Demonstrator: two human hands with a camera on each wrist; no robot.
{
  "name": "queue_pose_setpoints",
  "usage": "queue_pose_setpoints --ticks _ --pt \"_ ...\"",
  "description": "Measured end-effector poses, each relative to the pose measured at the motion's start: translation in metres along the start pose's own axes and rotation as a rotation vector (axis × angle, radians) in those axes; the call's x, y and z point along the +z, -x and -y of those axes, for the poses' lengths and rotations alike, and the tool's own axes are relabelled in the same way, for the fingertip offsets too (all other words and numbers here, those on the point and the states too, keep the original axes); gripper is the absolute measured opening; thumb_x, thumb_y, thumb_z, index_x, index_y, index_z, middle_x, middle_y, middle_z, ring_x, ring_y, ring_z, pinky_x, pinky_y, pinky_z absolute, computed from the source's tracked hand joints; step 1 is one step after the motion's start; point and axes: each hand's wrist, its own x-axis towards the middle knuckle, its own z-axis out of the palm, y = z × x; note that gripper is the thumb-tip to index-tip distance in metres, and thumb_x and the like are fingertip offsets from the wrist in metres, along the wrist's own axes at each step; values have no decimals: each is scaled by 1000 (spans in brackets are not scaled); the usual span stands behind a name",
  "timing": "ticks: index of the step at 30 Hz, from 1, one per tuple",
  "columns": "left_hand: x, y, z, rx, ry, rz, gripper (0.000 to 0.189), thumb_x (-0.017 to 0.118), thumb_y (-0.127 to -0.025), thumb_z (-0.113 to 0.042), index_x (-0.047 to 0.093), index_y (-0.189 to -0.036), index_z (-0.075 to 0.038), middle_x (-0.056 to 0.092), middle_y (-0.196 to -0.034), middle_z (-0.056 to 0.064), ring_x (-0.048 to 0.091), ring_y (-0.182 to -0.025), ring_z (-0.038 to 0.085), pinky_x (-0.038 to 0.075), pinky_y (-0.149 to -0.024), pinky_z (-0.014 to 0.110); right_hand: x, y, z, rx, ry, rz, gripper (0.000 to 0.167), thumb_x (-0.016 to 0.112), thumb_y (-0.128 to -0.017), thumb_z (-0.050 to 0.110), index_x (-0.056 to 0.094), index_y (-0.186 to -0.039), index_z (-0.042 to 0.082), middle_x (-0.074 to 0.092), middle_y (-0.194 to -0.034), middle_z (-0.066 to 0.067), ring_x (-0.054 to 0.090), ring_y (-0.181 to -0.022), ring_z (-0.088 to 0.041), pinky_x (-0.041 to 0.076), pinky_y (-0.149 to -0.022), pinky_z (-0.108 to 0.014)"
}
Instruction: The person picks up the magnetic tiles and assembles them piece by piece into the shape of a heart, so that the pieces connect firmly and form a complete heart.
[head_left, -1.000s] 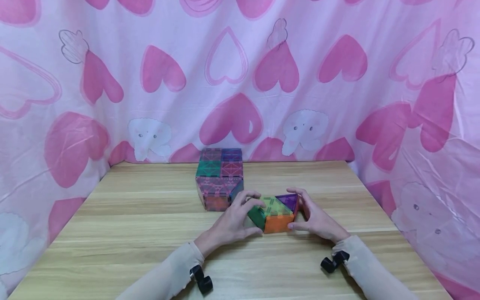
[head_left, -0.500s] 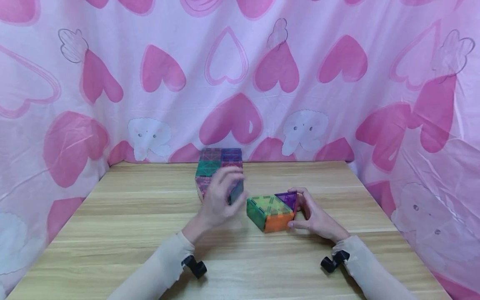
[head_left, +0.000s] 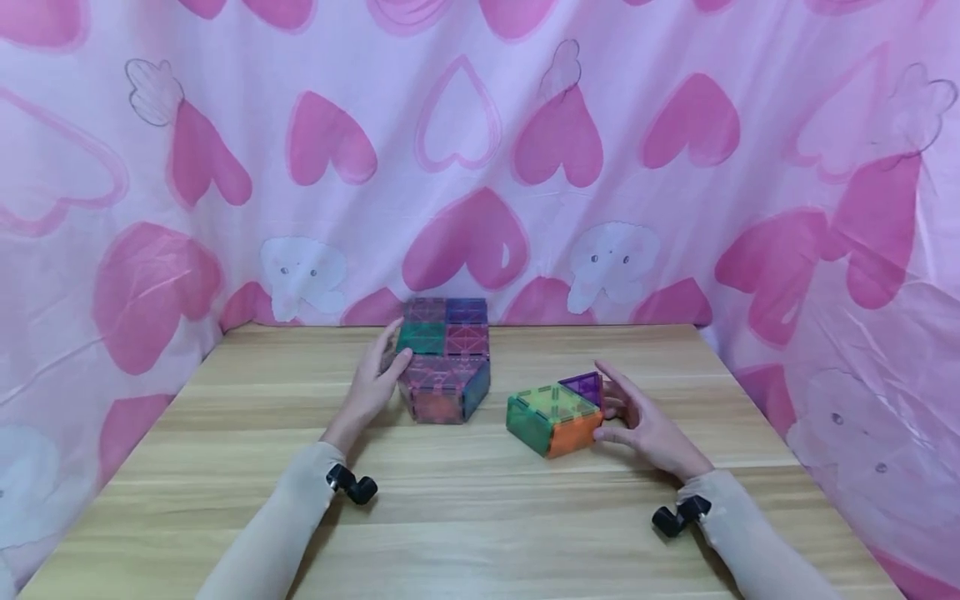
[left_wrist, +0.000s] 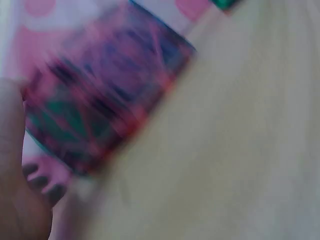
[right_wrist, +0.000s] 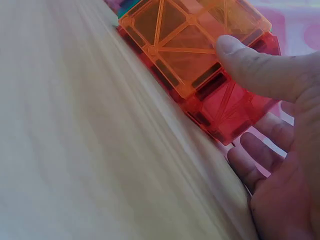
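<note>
A larger block of translucent magnetic tiles, with a slanted front corner, stands toward the back of the table. My left hand is at its left side, thumb at the edge and fingers extended along it; the left wrist view is blurred. A smaller magnetic-tile block, yellow-green on top with green and orange sides, sits to the right. My right hand holds its right end. In the right wrist view the thumb presses on the orange tile, beside a red tile, while a forefinger goes behind the block.
Both blocks are on a wood-grain table. A pink curtain printed with hearts encloses the back and sides. Black wrist cameras are strapped over the sleeves.
My left hand has let go of the smaller block and moved left and back to the larger block's left side. The smaller block has turned slightly and shifted right in my right hand.
</note>
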Motion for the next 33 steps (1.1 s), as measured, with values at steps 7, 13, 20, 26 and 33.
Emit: queue_pose_setpoints --ticks 7,13,20,26,33 --pt "2 7 -9 -56 98 72 50 47 -121 -24 44 -168 -7 38 -176 20 43 -157 47 32 -129 65 0 -4 1 28 157 -293 77 81 -103 12 41 -170 13 57 -156 -24 60 -134 -37 53 -99 -15" --pt "3 3 -2 -49 115 61 49 48 -121 -22 46 -167 -5 41 -174 22 45 -155 47 32 -129 63 25 -6 12 18 161 -363 60 82 -102 12 48 -150 1 63 -132 -21 63 -113 -29 55 -87 -18" --pt "6 -6 31 -53 124 53 50 48 -121 -30 45 -169 -17 43 -174 18 45 -156 43 31 -130 62 44 -12 11 22 176 -346 77 92 -95 18 39 -151 6 63 -133 -16 65 -118 -32 53 -85 -25" --pt "7 -3 36 -10 94 80 49 53 -120 -34 50 -167 -24 53 -167 12 53 -148 38 35 -127 61 46 -26 7 -9 212 -342 78 87 -100 20 42 -163 11 62 -147 -16 67 -127 -36 53 -84 -27" --pt "11 1 34 38 66 131 46 53 -119 -31 53 -165 -23 52 -169 7 58 -143 35 42 -123 58 47 -50 -3 -16 219 -324 68 79 -106 17 45 -165 14 63 -148 -15 68 -131 -36 53 -87 -20"
